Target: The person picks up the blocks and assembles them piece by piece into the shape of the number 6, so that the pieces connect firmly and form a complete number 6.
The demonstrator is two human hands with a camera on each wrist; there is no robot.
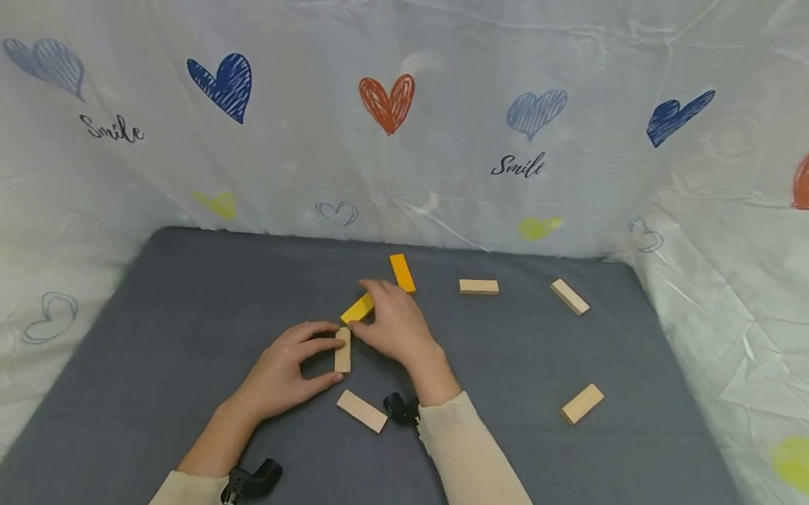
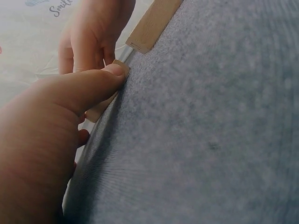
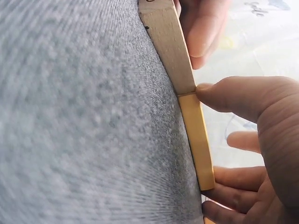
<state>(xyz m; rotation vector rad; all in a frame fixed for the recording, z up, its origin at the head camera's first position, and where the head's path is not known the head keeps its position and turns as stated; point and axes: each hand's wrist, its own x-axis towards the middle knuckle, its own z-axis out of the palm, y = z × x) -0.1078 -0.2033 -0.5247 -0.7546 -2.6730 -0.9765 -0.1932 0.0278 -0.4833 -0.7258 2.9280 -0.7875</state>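
Observation:
Near the middle of the table, a plain wooden block [image 1: 342, 356] lies flat, gripped by my left hand [image 1: 284, 372] with the thumb at its near end and fingers along its far part. A yellow wooden block [image 1: 356, 309] continues from its far end at an angle; in the right wrist view the ends meet. My right hand [image 1: 400, 328] holds this yellow block [image 3: 198, 142], thumb by the joint and fingers around the other end. Beyond that hand lies a second yellow block [image 1: 402, 273], close to the first one's far end.
Another plain block [image 1: 362, 411] lies just in front of the hands, near the right wrist. Farther right are a plain block [image 1: 479, 287] at the back, one set diagonally [image 1: 570, 297], and one nearer [image 1: 583, 404]. A white curtain [image 1: 449, 194] hangs behind the grey table [image 1: 503, 471].

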